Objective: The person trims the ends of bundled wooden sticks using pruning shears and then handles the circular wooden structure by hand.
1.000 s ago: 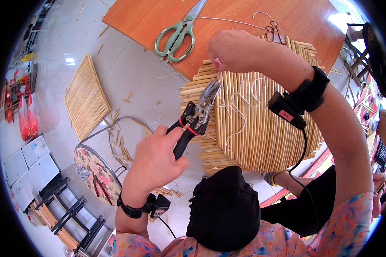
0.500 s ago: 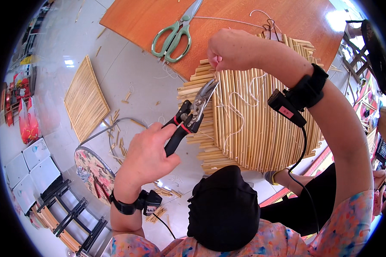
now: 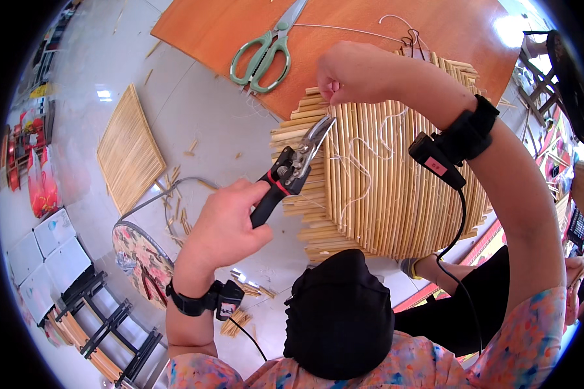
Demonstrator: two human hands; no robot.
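- Many-sided panel of straw-coloured sticks (image 3: 402, 188): lies with its upper end over an orange-brown wooden table (image 3: 204, 32), lower end beyond the table edge, above the floor.
- Shows sticks set side by side in the middle, with uneven stick ends jutting out along the left border.
- Carries loose, curling white thread (image 3: 368, 175) across the left half.
- Clamps the left hand (image 3: 224, 223) around metal snips with black-and-red handles (image 3: 284, 179), blades pointing up and right at the panel's left border.
- Bends the right hand (image 3: 350, 71) over the panel's upper left edge, fingers curled together, just above the snips' tips; cannot tell whether anything is pinched inside.
- Has green-handled metal scissors (image 3: 280, 34) on the table, left of the right hand.
- Shows, on the pale tiled floor (image 3: 220, 139), scattered short cut sticks (image 3: 184, 220) and a diamond-shaped straw-coloured panel (image 3: 131, 155) at left.
- Includes a round floral-patterned stool seat (image 3: 131, 249) left of the left forearm.
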